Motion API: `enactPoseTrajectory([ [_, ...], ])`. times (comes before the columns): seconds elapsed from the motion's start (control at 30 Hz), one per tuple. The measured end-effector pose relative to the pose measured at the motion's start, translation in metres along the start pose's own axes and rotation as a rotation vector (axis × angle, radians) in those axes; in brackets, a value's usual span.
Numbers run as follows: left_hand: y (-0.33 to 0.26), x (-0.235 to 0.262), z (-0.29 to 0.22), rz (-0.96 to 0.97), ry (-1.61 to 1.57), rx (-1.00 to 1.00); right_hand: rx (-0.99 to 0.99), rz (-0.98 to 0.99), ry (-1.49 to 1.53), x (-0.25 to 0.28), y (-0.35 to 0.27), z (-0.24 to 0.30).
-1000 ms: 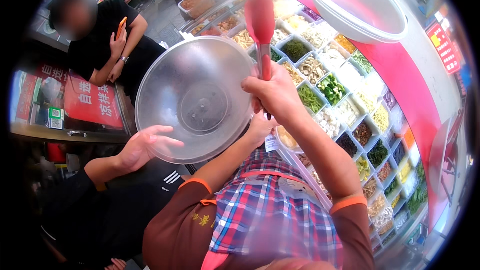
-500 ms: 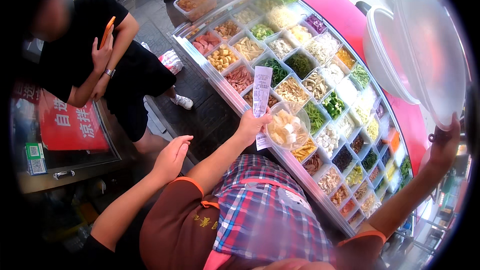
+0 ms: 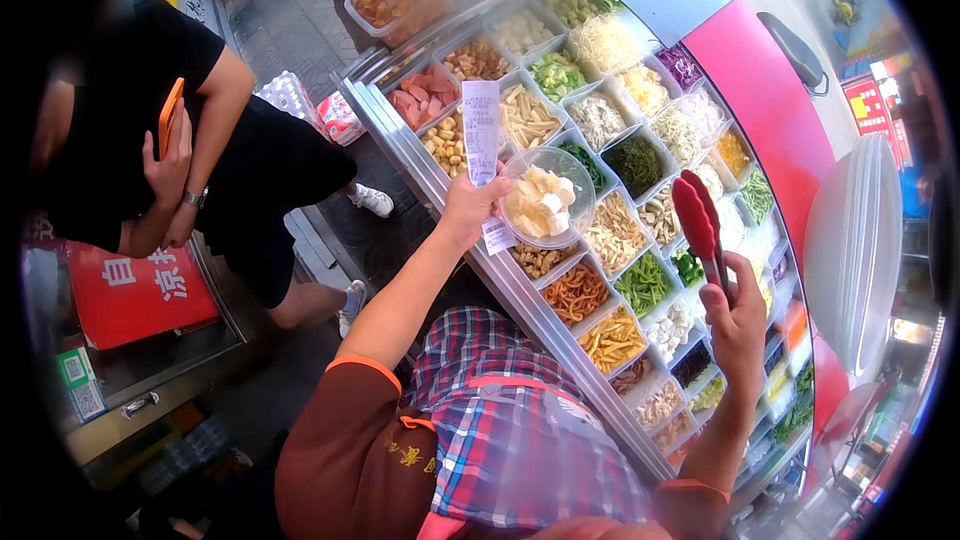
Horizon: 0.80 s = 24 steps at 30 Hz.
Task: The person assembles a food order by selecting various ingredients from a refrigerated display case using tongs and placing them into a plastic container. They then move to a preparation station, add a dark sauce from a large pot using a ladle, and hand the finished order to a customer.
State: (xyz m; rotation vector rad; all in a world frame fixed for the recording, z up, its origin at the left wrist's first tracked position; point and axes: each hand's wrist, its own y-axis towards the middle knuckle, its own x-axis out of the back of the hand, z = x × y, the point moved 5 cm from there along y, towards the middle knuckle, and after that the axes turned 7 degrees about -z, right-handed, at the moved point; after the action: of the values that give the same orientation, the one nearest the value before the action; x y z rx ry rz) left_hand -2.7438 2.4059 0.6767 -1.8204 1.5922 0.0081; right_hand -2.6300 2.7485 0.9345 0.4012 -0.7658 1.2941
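Note:
My left hand [image 3: 468,208] is closed on the side of a clear plastic bowl [image 3: 562,157] holding pale and white food pieces [image 3: 542,202]. The same hand pinches a long paper receipt [image 3: 481,130], which stands up beside the bowl. Both are over the near edge of a food counter [image 3: 425,158]. In my right hand [image 3: 738,325] is a pair of tongs [image 3: 697,215] with red tips pointing up and away. The tongs are above trays of greens and sliced food, right of the bowl; their tips look close together.
Rows of clear trays fill the counter, with noodles, shredded vegetables, seaweed [image 3: 634,164] and pink slices [image 3: 422,97]. A translucent lid or bowl stack [image 3: 855,250] stands at the right. Left, a person in black [image 3: 200,140] holds an orange phone [image 3: 169,120]. A food tub [image 3: 400,0] sits at the far end.
My right hand has come in from the far right over the trays, the tongs now plainly visible. My left hand, bowl and receipt shifted slightly left and up. Another person's forearm beside mine has gone.

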Motion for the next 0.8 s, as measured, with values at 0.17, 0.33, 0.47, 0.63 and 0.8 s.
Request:
enactPoseTrajectory([
  [0.17,0.162,0.031,-0.013,-0.02,-0.063,0.008,0.217,-0.025,-0.5,-0.157,0.231,0.028],
  [0.33,0.302,0.041,-0.024,0.029,-0.061,0.08,0.295,0.038,-0.931,-0.329,0.461,0.073],
  [0.47,0.372,0.039,-0.028,0.037,-0.09,0.126,0.344,0.112,-1.182,-0.427,0.602,0.074],
  [0.63,0.392,0.042,-0.039,0.022,-0.092,0.176,0.251,0.223,-1.214,-0.479,0.651,0.072],
  [0.8,0.395,0.039,-0.037,0.011,-0.112,0.215,0.176,0.282,-1.218,-0.446,0.634,0.076],
])
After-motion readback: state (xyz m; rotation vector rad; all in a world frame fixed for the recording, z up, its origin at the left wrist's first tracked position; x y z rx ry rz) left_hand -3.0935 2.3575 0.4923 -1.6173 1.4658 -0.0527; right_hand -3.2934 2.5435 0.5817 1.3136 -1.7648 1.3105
